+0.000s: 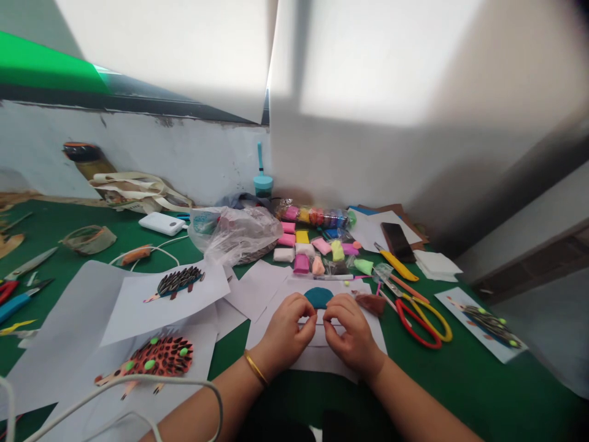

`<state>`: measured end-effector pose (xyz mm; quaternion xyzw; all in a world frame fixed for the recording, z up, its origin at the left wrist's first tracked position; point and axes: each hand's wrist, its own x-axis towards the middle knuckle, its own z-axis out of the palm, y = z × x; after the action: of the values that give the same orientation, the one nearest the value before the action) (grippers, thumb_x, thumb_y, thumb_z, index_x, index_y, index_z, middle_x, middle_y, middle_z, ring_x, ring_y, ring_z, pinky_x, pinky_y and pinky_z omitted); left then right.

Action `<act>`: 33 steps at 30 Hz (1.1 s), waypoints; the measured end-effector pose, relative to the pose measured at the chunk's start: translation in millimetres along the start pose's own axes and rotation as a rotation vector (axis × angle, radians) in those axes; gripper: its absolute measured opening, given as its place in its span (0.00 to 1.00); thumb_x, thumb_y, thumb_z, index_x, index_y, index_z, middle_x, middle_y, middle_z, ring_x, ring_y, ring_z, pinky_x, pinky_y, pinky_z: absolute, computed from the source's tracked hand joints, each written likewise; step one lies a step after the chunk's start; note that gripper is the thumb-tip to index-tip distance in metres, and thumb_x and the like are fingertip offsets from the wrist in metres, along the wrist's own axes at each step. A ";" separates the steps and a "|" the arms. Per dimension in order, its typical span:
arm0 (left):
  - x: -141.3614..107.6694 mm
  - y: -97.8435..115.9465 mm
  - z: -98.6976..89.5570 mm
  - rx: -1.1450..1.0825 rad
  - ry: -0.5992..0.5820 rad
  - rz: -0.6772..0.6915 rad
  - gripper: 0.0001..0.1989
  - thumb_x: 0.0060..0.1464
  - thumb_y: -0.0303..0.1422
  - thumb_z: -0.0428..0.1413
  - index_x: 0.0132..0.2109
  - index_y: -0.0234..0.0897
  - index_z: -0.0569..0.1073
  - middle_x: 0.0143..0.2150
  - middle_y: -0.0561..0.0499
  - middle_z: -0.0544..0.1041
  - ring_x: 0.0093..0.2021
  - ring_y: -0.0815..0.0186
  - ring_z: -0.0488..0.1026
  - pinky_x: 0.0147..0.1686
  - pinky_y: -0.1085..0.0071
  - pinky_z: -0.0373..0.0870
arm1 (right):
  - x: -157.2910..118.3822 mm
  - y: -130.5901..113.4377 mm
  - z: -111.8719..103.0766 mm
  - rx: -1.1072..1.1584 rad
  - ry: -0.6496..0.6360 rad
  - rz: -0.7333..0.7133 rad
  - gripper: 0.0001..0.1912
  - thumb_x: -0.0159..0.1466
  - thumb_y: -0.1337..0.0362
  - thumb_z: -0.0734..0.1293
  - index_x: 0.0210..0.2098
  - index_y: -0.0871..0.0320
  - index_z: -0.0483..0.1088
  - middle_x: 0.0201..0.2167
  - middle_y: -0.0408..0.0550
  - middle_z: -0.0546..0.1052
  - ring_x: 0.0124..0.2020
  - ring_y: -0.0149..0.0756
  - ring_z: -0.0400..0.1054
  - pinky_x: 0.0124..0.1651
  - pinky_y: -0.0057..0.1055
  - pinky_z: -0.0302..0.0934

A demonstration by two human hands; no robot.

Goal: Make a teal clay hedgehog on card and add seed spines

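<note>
A flat teal-blue half-round piece (318, 298) lies on white paper (368, 341) in the middle of the green table. Just below its left edge is my left hand (291, 325), its thumb and fingertips pinched together. Facing it, my right hand (348, 328) is curled with thumb and forefinger close together at the piece's lower right. Whatever lies between the fingertips is too small to make out. A brown clay lump (370, 303) in a wrapper sits right of my right hand.
Clay packets (301, 264) and a clear plastic bag (234, 230) lie behind the hands. Red and yellow scissors (418, 334), a yellow cutter (402, 268) and a phone (396, 241) are at right. Hedgehog pictures (115, 325) and a white cable (184, 382) occupy the left.
</note>
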<state>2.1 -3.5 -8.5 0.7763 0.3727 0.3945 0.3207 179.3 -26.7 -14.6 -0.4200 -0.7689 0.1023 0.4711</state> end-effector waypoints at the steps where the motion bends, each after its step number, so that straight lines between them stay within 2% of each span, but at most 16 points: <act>1: 0.3 0.3 -0.9 -0.001 0.007 0.000 0.07 0.60 0.28 0.50 0.32 0.39 0.66 0.35 0.50 0.69 0.38 0.64 0.67 0.40 0.66 0.66 | 0.6 1.3 -1.9 -0.017 -0.003 0.003 0.07 0.60 0.72 0.63 0.31 0.54 0.68 0.31 0.46 0.72 0.38 0.39 0.66 0.43 0.41 0.61; 4: 0.9 0.3 -2.7 0.003 0.010 -0.003 0.10 0.63 0.31 0.49 0.31 0.38 0.66 0.34 0.50 0.69 0.37 0.64 0.67 0.40 0.66 0.66 | 2.5 14.8 -11.6 -0.130 -0.006 0.016 0.07 0.62 0.70 0.63 0.31 0.54 0.70 0.32 0.46 0.72 0.39 0.40 0.66 0.46 0.42 0.59; 9: 2.0 -0.9 -2.4 -0.009 0.011 0.000 0.06 0.60 0.29 0.53 0.33 0.38 0.70 0.36 0.50 0.71 0.40 0.63 0.69 0.43 0.66 0.67 | 2.4 59.6 -33.5 -0.495 0.125 0.152 0.05 0.62 0.66 0.66 0.35 0.54 0.74 0.36 0.49 0.74 0.42 0.44 0.64 0.45 0.42 0.56; 12: 2.2 -0.9 -2.0 -0.009 0.015 -0.007 0.04 0.58 0.28 0.54 0.33 0.38 0.70 0.36 0.49 0.71 0.41 0.63 0.69 0.43 0.66 0.67 | 1.2 77.9 -39.3 -0.623 0.089 0.210 0.04 0.61 0.63 0.68 0.33 0.53 0.77 0.37 0.49 0.74 0.42 0.44 0.63 0.43 0.41 0.53; 15: 1.8 -1.0 -2.2 -0.008 0.008 0.003 0.06 0.60 0.29 0.52 0.33 0.38 0.69 0.36 0.49 0.70 0.39 0.63 0.69 0.42 0.66 0.67 | 1.6 83.7 -36.6 -0.681 0.062 0.191 0.06 0.62 0.62 0.68 0.34 0.52 0.78 0.37 0.49 0.74 0.42 0.45 0.62 0.44 0.42 0.51; 20: 1.0 -2.7 -1.6 -0.010 0.016 -0.001 0.08 0.61 0.29 0.50 0.32 0.38 0.67 0.35 0.49 0.70 0.38 0.64 0.68 0.41 0.66 0.67 | 2.8 83.5 -30.2 -0.753 0.053 0.119 0.08 0.64 0.63 0.65 0.33 0.52 0.77 0.38 0.49 0.76 0.43 0.44 0.62 0.45 0.44 0.51; 25: 1.2 -2.6 -0.9 -0.046 0.034 -0.013 0.05 0.58 0.27 0.53 0.33 0.38 0.68 0.35 0.50 0.70 0.38 0.65 0.68 0.41 0.68 0.66 | 0.1 78.0 -31.5 -0.732 0.045 0.193 0.08 0.64 0.66 0.65 0.38 0.52 0.77 0.41 0.50 0.76 0.45 0.47 0.63 0.46 0.46 0.52; 29: 2.3 -1.5 -2.4 -0.090 0.021 -0.049 0.09 0.62 0.31 0.51 0.33 0.38 0.70 0.35 0.50 0.70 0.37 0.65 0.68 0.41 0.67 0.66 | -2.0 58.3 -26.6 -0.562 0.064 0.166 0.09 0.64 0.66 0.65 0.42 0.53 0.74 0.43 0.49 0.75 0.46 0.46 0.64 0.47 0.44 0.54; 32: 3.0 -3.2 -2.5 -0.148 0.011 -0.067 0.12 0.64 0.34 0.48 0.33 0.38 0.72 0.35 0.50 0.72 0.38 0.65 0.70 0.42 0.67 0.66 | -2.2 34.6 -18.0 -0.354 0.058 0.082 0.02 0.64 0.64 0.66 0.36 0.54 0.71 0.42 0.49 0.74 0.46 0.44 0.65 0.49 0.44 0.56; 33: 3.1 -4.1 -2.4 -0.165 0.011 -0.074 0.13 0.65 0.35 0.48 0.33 0.38 0.72 0.35 0.50 0.72 0.38 0.64 0.70 0.42 0.67 0.66 | -2.1 26.8 -15.1 -0.300 0.061 0.067 0.03 0.63 0.64 0.67 0.32 0.55 0.69 0.40 0.48 0.74 0.45 0.43 0.65 0.49 0.44 0.57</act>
<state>0.1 1.7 -9.4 0.7308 0.3689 0.4160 0.3960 206.7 -15.1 -22.7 -0.5139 -0.7465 -0.0112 0.4227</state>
